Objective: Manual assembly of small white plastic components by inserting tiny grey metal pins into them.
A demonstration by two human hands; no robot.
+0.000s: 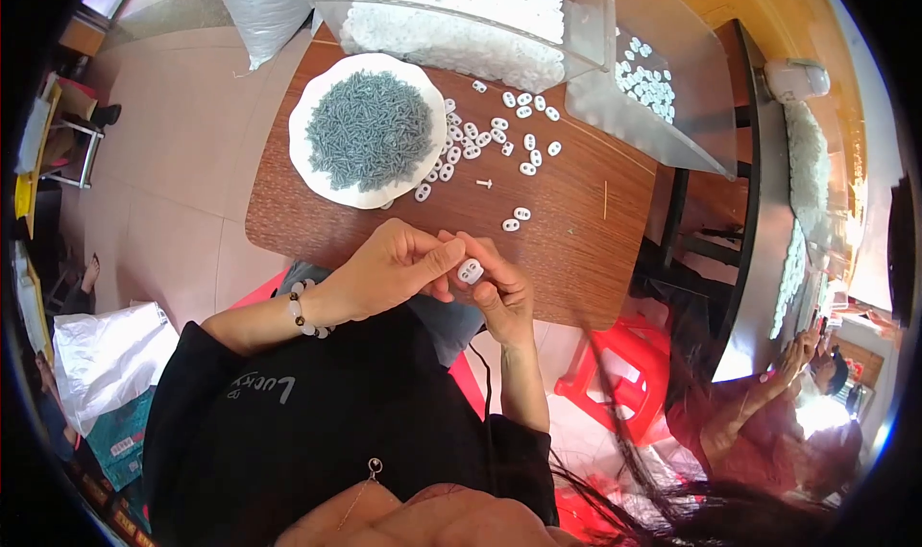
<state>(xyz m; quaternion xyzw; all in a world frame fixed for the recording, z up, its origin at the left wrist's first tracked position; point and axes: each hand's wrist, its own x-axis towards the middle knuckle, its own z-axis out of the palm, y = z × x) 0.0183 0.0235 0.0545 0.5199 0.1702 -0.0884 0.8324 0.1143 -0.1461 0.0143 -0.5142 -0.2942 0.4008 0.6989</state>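
Both my hands meet just over the near edge of the wooden table. Between the thumb and fingers of my right hand [507, 292] is a white oval two-hole cord lock piece [470, 271], its holed face showing. My left hand [408, 264] is closed in a pinch right beside it, thumb tip close to the piece; whatever those fingers hold is hidden. Beyond my hands, a white scalloped plate [301, 153] bears a heap of small grey spring-like pieces [370, 129]. Several more white cord lock pieces [471, 150] lie scattered to its right, with a small white T-shaped pin [484, 183] nearer me.
A clear bin of white pieces [456, 33] stands at the table's far side, beside another clear container [653, 115]. A thin stick [605, 199] lies on the table [567, 259]. A red stool [619, 379] is at the right, where another person [749, 413] sits.
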